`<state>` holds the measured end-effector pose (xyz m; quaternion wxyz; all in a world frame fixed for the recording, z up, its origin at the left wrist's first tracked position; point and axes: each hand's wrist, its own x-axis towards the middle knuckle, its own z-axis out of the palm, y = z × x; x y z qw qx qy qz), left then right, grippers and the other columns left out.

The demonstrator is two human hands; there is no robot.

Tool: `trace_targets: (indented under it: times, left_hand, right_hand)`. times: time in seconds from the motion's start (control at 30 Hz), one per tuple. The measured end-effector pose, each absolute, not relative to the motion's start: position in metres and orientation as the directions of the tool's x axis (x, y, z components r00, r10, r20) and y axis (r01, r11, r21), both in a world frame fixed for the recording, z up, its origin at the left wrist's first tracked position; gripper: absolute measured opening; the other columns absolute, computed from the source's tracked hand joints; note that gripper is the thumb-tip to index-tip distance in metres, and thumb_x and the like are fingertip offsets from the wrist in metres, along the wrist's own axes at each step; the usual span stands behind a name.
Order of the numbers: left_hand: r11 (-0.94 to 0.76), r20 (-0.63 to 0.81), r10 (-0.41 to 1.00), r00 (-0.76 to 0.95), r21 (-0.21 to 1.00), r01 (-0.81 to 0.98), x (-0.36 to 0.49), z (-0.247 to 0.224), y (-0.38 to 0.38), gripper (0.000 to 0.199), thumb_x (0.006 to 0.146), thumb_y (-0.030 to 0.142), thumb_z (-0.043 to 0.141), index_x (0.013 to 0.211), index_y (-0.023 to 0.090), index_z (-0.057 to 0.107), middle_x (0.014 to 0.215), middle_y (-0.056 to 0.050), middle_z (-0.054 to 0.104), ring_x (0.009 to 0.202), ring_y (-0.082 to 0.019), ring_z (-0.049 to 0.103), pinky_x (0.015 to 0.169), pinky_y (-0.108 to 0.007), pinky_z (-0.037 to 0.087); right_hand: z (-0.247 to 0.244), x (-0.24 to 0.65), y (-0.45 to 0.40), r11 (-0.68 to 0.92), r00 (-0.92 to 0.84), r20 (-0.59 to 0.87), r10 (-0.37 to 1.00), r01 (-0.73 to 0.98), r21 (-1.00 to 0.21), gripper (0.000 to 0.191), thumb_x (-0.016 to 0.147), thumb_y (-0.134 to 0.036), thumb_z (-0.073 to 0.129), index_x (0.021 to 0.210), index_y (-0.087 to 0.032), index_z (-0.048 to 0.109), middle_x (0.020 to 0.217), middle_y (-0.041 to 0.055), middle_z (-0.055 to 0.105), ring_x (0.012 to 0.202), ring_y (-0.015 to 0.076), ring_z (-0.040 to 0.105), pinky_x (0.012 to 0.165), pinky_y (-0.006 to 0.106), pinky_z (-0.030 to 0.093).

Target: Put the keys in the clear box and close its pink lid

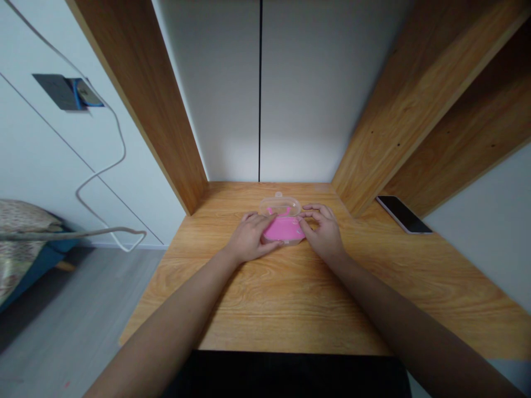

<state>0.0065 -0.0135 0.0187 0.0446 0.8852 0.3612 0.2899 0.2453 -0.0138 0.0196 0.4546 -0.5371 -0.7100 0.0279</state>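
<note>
A small clear plastic box [293,241] sits on the wooden desk, its hinged clear lid [280,207] standing open at the back. A bright pink insert [282,229] fills the box, with small pale marks or pieces at its right end that are too small to name. My left hand [251,237] is closed on the left end of the box, thumb along the front and fingers over the top. At the right end, my right hand [323,231] has its thumb and bent fingers against the edge of the box and insert. Pink shows through the lid.
A phone [404,214] lies on the desk at the right, past an upright wooden panel [385,121]. White wall panels [298,99] rise behind. At left are another wooden upright [153,105], a hanging white cable [120,138] and a bed corner [29,249].
</note>
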Motion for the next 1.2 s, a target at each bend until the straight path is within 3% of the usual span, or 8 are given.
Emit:
trace_targets:
  times: [0.27, 1.2]
  left_hand:
    - [-0.721, 0.467, 0.684, 0.561, 0.311, 0.62, 0.0049, 0.015, -0.0115, 0.073, 0.087, 0.058, 0.061, 0.145, 0.016, 0.046, 0.134, -0.015, 0.063, 0.121, -0.032, 0.059, 0.107, -0.052, 0.036]
    - [-0.704, 0.459, 0.702, 0.545, 0.332, 0.627, 0.0047, 0.013, -0.0103, 0.075, 0.085, 0.06, 0.062, 0.144, 0.017, 0.048, 0.134, -0.016, 0.064, 0.12, -0.033, 0.06, 0.107, -0.052, 0.036]
  right_hand:
    - [0.0255, 0.2507, -0.0189, 0.471, -0.134, 0.594, 0.793, 0.754, -0.458, 0.024, 0.087, -0.023, 0.051, 0.088, -0.024, 0.075, 0.12, 0.0082, 0.062, 0.118, 0.0269, 0.055, 0.104, 0.047, 0.04]
    - [0.0231, 0.2519, -0.0199, 0.6, -0.291, 0.62, 0.729, 0.708, -0.373, 0.019, 0.089, -0.026, 0.055, 0.085, -0.024, 0.073, 0.123, 0.0073, 0.061, 0.121, 0.0275, 0.054, 0.106, 0.048, 0.037]
